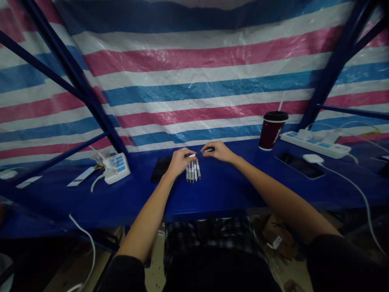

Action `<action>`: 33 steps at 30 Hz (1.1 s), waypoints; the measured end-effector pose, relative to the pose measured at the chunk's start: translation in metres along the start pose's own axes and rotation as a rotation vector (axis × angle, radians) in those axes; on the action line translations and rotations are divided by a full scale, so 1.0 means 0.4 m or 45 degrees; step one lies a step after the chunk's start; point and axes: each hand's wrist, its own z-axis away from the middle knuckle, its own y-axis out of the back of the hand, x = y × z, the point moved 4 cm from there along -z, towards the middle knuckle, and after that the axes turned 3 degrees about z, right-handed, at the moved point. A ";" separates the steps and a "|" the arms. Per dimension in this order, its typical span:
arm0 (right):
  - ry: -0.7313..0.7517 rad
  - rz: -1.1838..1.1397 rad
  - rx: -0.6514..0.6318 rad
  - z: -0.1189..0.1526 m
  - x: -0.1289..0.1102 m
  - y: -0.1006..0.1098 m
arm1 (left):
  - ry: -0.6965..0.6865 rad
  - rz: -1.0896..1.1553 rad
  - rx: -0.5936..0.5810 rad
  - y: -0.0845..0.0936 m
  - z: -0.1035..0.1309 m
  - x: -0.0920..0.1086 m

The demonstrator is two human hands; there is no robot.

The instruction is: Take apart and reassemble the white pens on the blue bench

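Note:
Above the blue tabletop, my left hand [178, 162] pinches the white end of a pen [191, 155]. Close by on the right, my right hand [221, 151] has its fingers closed on the other end of that pen. A thin dark section shows between the two hands; whether the pen is in one piece or pulled apart, I cannot tell. Below the hands lies a row of several white and grey pens [192, 172] side by side, their upper ends partly hidden by my left hand. A flat black object [159, 170] sits left of my left hand, partly behind it.
To the right stand a dark red cup [269, 134] with lid and straw, a white power strip [316, 144], a phone [299, 165] and a white charger [313, 158] with a cable. Another power strip [118, 168] is at left. Blue frame posts rise on both sides before a striped sheet [194, 95].

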 end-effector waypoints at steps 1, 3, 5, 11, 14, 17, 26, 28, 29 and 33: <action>0.008 -0.001 0.001 0.001 -0.007 -0.004 | -0.001 0.015 -0.009 -0.002 0.000 -0.001; 0.032 0.011 0.030 0.003 -0.020 -0.009 | 0.016 0.047 -0.028 -0.007 0.000 -0.006; 0.058 0.036 0.060 0.004 -0.031 -0.014 | 0.069 0.125 -0.060 -0.014 0.001 -0.012; 0.170 0.082 0.052 0.008 -0.058 -0.027 | 0.180 0.417 -0.159 -0.024 0.007 -0.007; 0.195 0.054 0.061 0.008 -0.060 -0.026 | 0.159 0.414 -0.180 -0.019 0.007 0.006; 0.050 0.014 -0.030 0.004 -0.038 -0.034 | 0.094 0.319 -0.127 -0.011 0.006 0.016; -0.106 -0.142 -0.170 0.002 -0.019 -0.050 | -0.043 0.096 0.027 0.001 0.005 0.029; -0.125 -0.144 -0.192 0.005 -0.025 -0.048 | -0.057 0.087 0.029 0.002 0.006 0.032; -0.118 -0.138 -0.193 0.007 -0.029 -0.046 | -0.064 0.083 0.026 0.001 0.006 0.032; -0.094 -0.051 -0.213 0.010 -0.038 -0.042 | -0.077 0.083 0.026 0.001 0.006 0.030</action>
